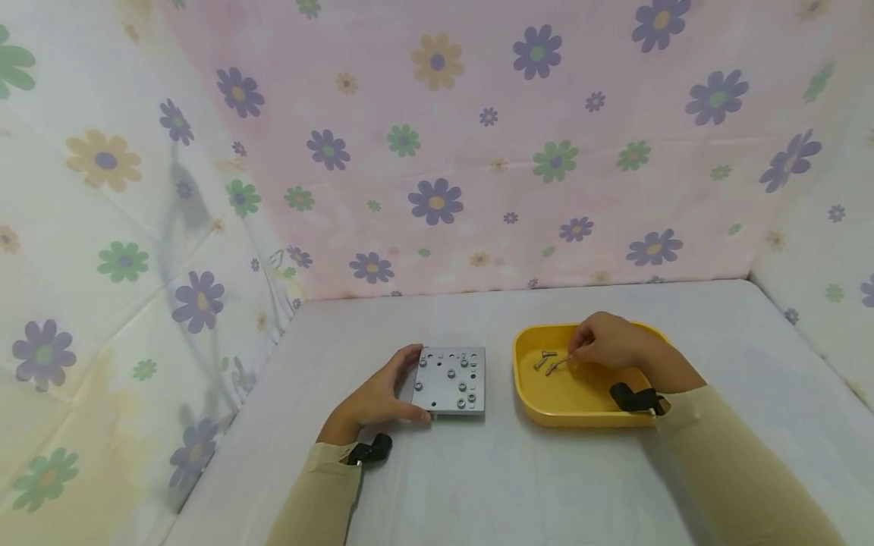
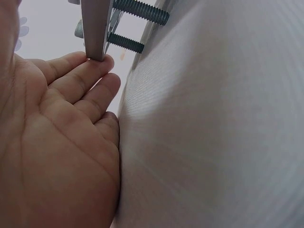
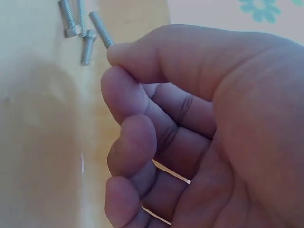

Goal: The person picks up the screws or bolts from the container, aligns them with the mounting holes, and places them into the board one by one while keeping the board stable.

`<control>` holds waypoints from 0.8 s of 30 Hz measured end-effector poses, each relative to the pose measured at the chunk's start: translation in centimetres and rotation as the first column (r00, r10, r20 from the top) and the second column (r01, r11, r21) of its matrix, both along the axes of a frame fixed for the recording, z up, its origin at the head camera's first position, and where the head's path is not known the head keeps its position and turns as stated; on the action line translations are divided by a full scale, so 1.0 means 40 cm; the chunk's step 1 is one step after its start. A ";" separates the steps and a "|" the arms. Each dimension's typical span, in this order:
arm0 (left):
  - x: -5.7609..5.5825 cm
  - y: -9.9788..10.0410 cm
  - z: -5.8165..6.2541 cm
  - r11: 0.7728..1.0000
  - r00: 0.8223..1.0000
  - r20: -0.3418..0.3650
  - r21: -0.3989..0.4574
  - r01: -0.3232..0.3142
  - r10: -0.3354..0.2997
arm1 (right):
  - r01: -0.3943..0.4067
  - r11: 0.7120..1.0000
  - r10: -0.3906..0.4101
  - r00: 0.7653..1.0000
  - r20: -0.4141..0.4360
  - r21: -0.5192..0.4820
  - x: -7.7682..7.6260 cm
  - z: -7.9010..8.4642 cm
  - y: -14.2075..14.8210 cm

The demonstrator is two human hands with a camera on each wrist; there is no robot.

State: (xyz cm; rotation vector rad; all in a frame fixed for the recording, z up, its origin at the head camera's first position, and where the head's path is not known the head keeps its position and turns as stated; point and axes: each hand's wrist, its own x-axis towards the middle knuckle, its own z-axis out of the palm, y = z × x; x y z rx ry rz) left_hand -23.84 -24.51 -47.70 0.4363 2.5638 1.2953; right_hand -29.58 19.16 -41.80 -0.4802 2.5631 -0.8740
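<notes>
My left hand (image 1: 378, 394) holds a square metal plate (image 1: 442, 385) by its edges, thumb at the near edge and fingers at the far left corner. Several socket-head bolts (image 1: 451, 374) sit in the plate's holes. Below it, in the left wrist view, their threaded shanks (image 2: 140, 10) stick out. Inside a yellow tray (image 1: 546, 418), my right hand (image 1: 608, 341) pinches a bolt (image 3: 100, 28) between thumb and forefinger. The pinched end is hidden by the fingertips. A few loose bolts (image 3: 70, 19) lie beside it on the tray floor.
Both the plate and the tray are on a table with a white cover (image 1: 505, 485), the tray to the right of the plate. Flower-patterned cloth (image 1: 464, 152) hangs at the back and on both sides.
</notes>
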 end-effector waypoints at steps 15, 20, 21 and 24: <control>0.002 0.002 0.008 1.000 1.000 0.011 -0.010 -0.002 0.003 | -0.039 0.997 0.035 0.998 -0.054 -0.070 0.021 0.042 -0.010; -0.001 0.002 0.004 1.000 1.000 0.010 -0.010 -0.009 0.009 | -0.041 0.990 0.029 0.995 -0.093 -0.136 0.040 0.052 -0.018; -0.001 0.002 0.004 1.000 1.000 0.009 -0.010 -0.010 0.010 | -0.041 0.988 0.026 0.994 -0.104 -0.148 0.042 0.053 -0.019; 0.001 0.002 0.006 1.000 1.000 0.010 -0.012 -0.012 0.012 | -0.041 0.984 0.020 0.993 -0.118 -0.174 0.046 0.050 -0.019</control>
